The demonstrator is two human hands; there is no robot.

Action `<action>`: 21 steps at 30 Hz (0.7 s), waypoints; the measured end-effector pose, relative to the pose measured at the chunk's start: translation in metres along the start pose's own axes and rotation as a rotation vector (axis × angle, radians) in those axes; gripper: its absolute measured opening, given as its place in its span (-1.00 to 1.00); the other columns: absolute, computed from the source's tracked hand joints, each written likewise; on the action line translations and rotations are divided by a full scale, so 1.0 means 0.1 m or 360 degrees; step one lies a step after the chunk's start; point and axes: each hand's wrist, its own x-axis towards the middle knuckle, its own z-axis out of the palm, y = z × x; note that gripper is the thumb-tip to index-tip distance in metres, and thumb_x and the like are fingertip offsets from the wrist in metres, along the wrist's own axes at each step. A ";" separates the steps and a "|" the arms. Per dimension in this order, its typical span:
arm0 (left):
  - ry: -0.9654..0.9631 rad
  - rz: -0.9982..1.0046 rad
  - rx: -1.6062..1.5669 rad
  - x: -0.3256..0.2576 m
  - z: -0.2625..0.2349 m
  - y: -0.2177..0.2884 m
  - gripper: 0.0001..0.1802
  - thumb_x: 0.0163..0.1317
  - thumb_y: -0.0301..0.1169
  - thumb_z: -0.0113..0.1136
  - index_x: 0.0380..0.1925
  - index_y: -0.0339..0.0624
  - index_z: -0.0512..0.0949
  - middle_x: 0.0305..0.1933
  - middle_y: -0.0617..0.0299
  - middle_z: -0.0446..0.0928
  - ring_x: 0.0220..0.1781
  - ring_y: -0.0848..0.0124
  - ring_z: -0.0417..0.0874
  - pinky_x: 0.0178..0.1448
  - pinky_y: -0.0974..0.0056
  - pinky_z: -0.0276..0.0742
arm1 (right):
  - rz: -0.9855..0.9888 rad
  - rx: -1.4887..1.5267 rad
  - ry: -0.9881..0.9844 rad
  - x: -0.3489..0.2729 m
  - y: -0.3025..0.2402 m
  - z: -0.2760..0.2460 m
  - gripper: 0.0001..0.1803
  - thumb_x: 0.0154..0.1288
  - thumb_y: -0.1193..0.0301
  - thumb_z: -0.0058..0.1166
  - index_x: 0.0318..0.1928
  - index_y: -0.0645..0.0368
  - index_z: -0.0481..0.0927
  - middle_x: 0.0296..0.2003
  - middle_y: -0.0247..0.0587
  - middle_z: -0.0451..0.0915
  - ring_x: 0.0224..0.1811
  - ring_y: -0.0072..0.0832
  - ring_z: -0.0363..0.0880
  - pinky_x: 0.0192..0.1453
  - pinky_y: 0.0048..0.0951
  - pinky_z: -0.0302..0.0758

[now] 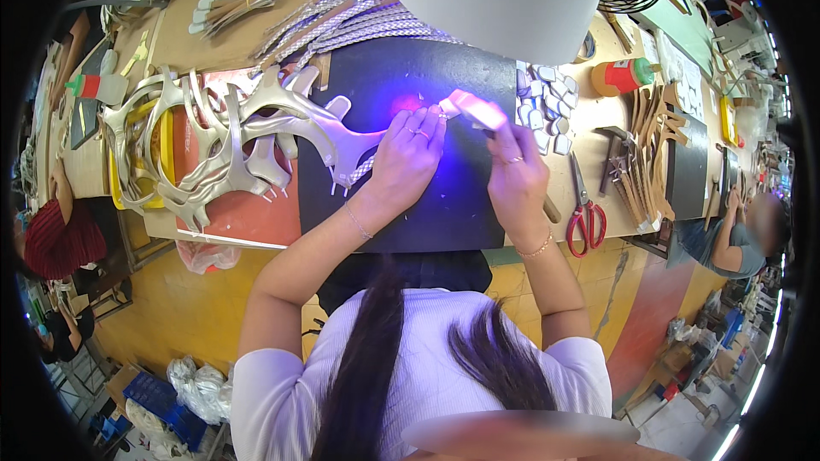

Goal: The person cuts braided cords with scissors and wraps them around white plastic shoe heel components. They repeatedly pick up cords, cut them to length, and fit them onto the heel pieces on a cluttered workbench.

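Observation:
Under bright blue-violet light, my left hand (410, 154) is closed on a silver strap piece (346, 149), its fingertips pinched at the strap's right end. My right hand (519, 166) pinches the outer end of a small pale piece (478, 109), which glows pinkish-white and is blurred. That piece meets the strap end at my left fingertips; whether they are joined I cannot tell. A black mat (453, 222) lies beneath both hands. Left of my left hand are several heaped silver strap cut-outs (231, 171), and a braided strip shows beside its wrist.
A white lamp shade (504, 0) hangs over the far side. Small pale pads (547, 102), red-handled scissors (586, 222), a hammer (611, 158), brown strips (645, 162) and a glue bottle (623, 77) lie to the right. Braided straps (367, 26) pile up behind. Other people sit at both sides.

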 end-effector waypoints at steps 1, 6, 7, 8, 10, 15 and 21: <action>-0.0002 -0.0017 -0.0020 0.00 0.00 0.00 -0.59 0.07 -0.43 0.30 -0.06 -0.40 0.62 0.10 -0.05 0.59 0.15 0.14 0.58 0.26 0.00 0.45 | -0.0027 -0.0085 -0.0068 0.01 0.00 0.00 -0.53 0.37 0.44 0.16 0.29 -0.02 0.55 -0.30 -0.22 0.57 -0.42 -0.30 0.62 -0.37 -0.30 0.55; 0.0004 -0.0006 0.0026 0.01 0.01 0.01 -0.59 0.09 -0.41 0.30 -0.05 -0.40 0.62 0.10 -0.05 0.60 0.13 0.14 0.59 0.26 0.01 0.45 | 0.0055 -0.0073 -0.0044 0.00 0.05 -0.03 -0.53 0.39 0.41 0.14 0.30 -0.04 0.54 -0.32 -0.22 0.55 -0.43 -0.29 0.61 -0.38 -0.28 0.55; -0.0001 -0.0009 0.0051 0.02 0.01 0.01 -0.59 0.09 -0.41 0.30 -0.06 -0.40 0.62 0.10 -0.05 0.60 0.13 0.13 0.60 0.25 0.01 0.46 | 0.0028 0.0028 0.0122 -0.01 0.06 -0.04 -0.54 0.40 0.40 0.13 0.30 -0.04 0.54 -0.32 -0.23 0.55 -0.43 -0.29 0.61 -0.38 -0.28 0.55; -0.0008 -0.0006 0.0076 0.01 0.01 0.01 -0.60 0.09 -0.40 0.29 -0.06 -0.40 0.62 0.10 -0.05 0.60 0.12 0.13 0.60 0.25 0.01 0.46 | 0.0008 0.0129 0.0285 -0.03 0.06 -0.03 -0.54 0.41 0.40 0.12 0.31 -0.04 0.53 -0.33 -0.23 0.54 -0.44 -0.29 0.60 -0.39 -0.28 0.55; 0.0040 0.0005 0.0026 0.01 0.00 0.00 -0.61 0.10 -0.42 0.28 -0.06 -0.40 0.62 0.08 -0.03 0.60 0.08 0.13 0.60 0.22 0.01 0.47 | 0.0042 -0.0155 -0.0096 -0.05 0.07 0.03 -0.54 0.41 0.39 0.12 0.31 -0.02 0.53 -0.36 -0.23 0.51 -0.46 -0.29 0.59 -0.40 -0.28 0.54; 0.0076 0.0017 -0.0115 0.02 -0.04 -0.07 -0.64 0.11 -0.49 0.24 -0.06 -0.39 0.61 0.00 0.01 0.59 -0.05 0.17 0.60 0.14 0.07 0.51 | 0.0075 -0.0230 -0.0217 -0.08 0.12 0.13 -0.51 0.40 0.40 0.13 0.32 -0.02 0.52 -0.42 -0.22 0.46 -0.50 -0.28 0.55 -0.42 -0.27 0.51; 0.0031 0.0001 -0.0063 0.08 -0.06 -0.06 -0.65 0.08 -0.50 0.18 -0.09 -0.39 0.61 -0.04 0.05 0.58 -0.11 0.21 0.60 0.08 0.13 0.52 | 0.0067 -0.0067 -0.0069 -0.09 0.12 0.05 -0.47 0.36 0.43 0.17 0.34 -0.03 0.51 -0.41 -0.23 0.49 -0.49 -0.28 0.55 -0.42 -0.27 0.51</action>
